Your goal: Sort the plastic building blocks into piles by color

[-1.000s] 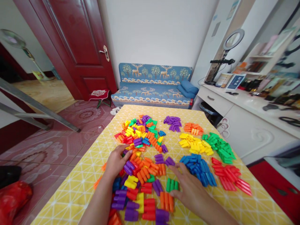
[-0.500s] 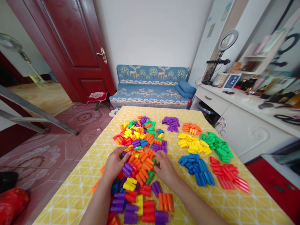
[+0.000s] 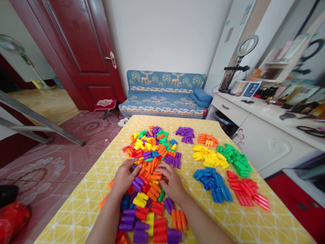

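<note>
Loose plastic toy building blocks in mixed colours form a long pile on the table. My left hand (image 3: 125,177) rests at the pile's left side, thumb and fingers apart, beside a purple block (image 3: 137,183). My right hand (image 3: 172,181) reaches into the middle from the right. Its fingers curl around an orange block (image 3: 155,177), which is partly covered by the fingertips. Under and between the hands lie more orange and red blocks. Nearer to me are a yellow block (image 3: 141,200), a red block (image 3: 160,226) and an upright orange block (image 3: 179,219).
Single-colour heaps lie to the right: purple (image 3: 185,134), orange (image 3: 207,139), yellow (image 3: 210,156), green (image 3: 236,159), blue (image 3: 213,183) and red (image 3: 247,188). Beyond the yellow tablecloth (image 3: 76,210) stands a blue sofa (image 3: 162,100). A white dresser (image 3: 266,125) is at the right.
My right hand has moved left, further over the pile, and orange blocks there have shifted and turned. My left hand stays in place.
</note>
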Motion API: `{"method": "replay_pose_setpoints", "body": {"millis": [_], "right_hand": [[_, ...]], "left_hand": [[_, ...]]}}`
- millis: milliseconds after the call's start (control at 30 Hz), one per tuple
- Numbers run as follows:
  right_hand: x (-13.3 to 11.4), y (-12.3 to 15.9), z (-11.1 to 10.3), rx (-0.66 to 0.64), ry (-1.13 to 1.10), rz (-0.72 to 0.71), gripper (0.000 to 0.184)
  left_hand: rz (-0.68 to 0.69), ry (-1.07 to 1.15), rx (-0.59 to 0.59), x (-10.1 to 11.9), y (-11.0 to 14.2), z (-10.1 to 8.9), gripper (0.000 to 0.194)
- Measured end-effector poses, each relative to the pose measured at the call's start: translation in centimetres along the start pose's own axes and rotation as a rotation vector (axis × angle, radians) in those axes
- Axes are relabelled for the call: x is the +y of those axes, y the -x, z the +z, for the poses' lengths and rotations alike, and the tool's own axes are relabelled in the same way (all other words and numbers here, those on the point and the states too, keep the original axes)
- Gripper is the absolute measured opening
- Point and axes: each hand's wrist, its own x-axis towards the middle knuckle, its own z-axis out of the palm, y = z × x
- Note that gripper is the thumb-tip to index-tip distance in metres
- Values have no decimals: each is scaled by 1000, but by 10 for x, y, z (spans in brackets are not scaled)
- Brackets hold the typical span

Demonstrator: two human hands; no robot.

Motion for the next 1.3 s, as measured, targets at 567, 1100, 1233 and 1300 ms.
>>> {"method": "replay_pose_setpoints", "body": {"millis": [567,1100,1233,1300], "right_hand": [[8,-8,1,127,-162,163,11],[11,-7,2,132,-197,196,15],[10,-7,2,136,-238,177,8],[11,-7,2,142,-256,176,5]], "left_hand": [[2,-7,4,-2,1,1,41],[-3,-11,-1,-1,1,0,41],[-6,-13,-8,-2,1,0,42],[-5,-13,-9,-3,1,1,43]]}}
